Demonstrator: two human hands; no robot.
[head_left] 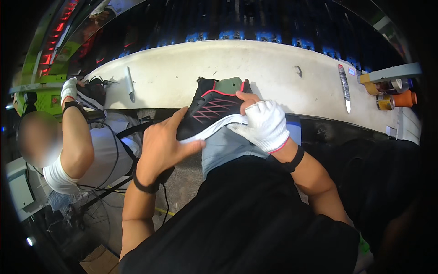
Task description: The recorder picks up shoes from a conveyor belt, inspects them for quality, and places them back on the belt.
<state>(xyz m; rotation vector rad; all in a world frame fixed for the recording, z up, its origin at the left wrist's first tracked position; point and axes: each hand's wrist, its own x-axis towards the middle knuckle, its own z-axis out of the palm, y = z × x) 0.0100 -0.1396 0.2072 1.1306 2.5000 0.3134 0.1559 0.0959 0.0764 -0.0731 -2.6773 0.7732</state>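
A black shoe [212,108] with pinkish-red crisscross lines, a red-trimmed collar, a green-grey lining and a white sole edge is held over my lap at the table's front edge. My bare left hand [162,144] cups one end, with the thumb along the sole side and the fingers against the upper. On the other end, my right hand [267,123] wears a white knit glove with bare fingertips showing. Its fingers close round the shoe near the collar and sole, and partly hide that end.
On the pale table [273,68] lie a grey-white strip-like tool [130,84], a small dark curved piece [298,71] and a wrapped-handle blade [344,89]. Thread spools [404,98] stand at the right. At left, a co-worker's gloved hand [69,89] is beside another dark shoe [93,93].
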